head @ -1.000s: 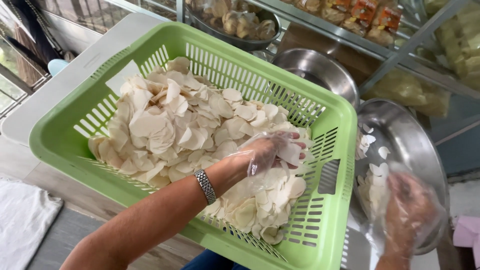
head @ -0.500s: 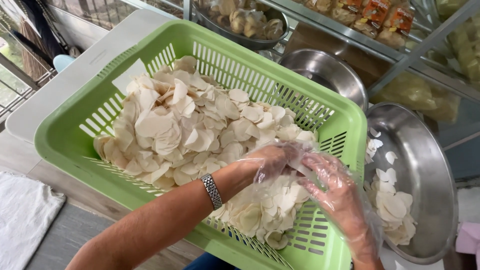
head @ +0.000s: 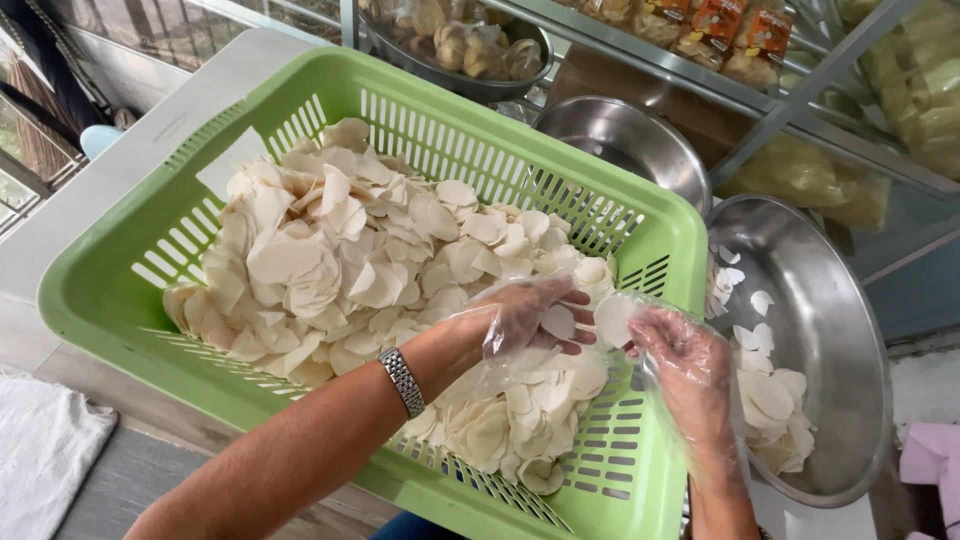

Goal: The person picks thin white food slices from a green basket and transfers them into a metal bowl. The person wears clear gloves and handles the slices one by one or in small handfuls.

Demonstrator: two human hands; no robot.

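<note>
I see left hand (head: 525, 320), fingers loosely curled on chips (head: 330, 260); right hand (head: 685, 365) pinching one chip (head: 613, 320) over green basket (head: 120, 290) right rim. Steel bowl (head: 850, 330) right, touching.

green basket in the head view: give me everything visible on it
The green basket is a large rectangular plastic crate with slotted walls, a slotted floor and a thick rolled rim. It sits tilted across the frame and holds a heap of pale round chips. Both gloved hands, left hand and right hand, are over its right end, handling chips. A steel bowl sits just beyond its right rim; whether they touch is unclear.
</note>
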